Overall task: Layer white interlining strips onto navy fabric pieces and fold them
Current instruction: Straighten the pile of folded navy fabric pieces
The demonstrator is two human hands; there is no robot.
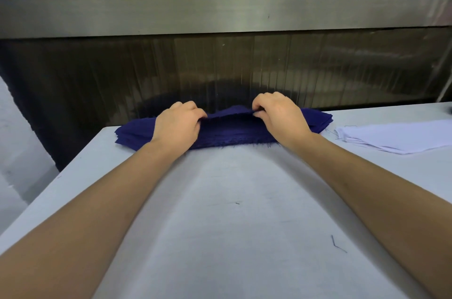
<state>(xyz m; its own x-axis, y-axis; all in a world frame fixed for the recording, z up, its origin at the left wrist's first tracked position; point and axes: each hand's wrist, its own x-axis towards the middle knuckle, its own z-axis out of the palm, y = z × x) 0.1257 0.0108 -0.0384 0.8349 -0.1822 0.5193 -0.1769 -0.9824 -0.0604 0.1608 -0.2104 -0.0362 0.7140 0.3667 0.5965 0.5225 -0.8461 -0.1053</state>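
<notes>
Mid-frame, the left hand (177, 125) and right hand (278, 117) each pinch the top navy piece (230, 114), fingertips partly hidden; white interlining strips (396, 137) are cut off at right.

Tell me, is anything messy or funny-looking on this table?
A little. A loose navy thread lies alone on the white table, toward the front right. The navy fabric stack has a frayed front edge with threads sticking out. Nothing looks spilled or torn.
</notes>
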